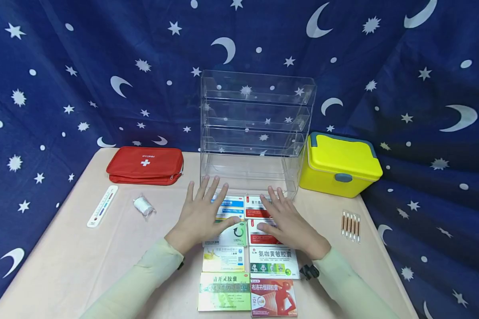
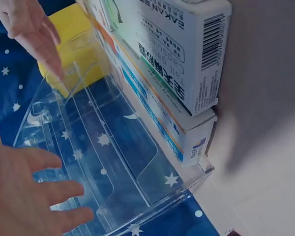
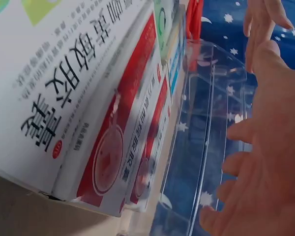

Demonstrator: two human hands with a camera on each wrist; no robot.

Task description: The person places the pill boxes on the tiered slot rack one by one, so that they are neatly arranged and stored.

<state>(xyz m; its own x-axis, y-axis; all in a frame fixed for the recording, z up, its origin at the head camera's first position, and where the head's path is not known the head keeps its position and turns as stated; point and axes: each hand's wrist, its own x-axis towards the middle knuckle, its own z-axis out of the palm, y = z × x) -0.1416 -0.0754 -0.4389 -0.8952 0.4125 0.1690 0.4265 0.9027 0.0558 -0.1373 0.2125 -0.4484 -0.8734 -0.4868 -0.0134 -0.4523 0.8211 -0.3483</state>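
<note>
Medicine boxes (image 1: 247, 248) fill the frame's lower centre; your left hand (image 1: 202, 215) and right hand (image 1: 289, 223) lie spread flat on them; keep both level.

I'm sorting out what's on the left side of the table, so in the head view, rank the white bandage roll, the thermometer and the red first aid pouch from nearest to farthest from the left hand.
From the left hand:
1. White bandage roll, just to its left.
2. Red first aid pouch, back left.
3. Thermometer, by the left edge.
</note>
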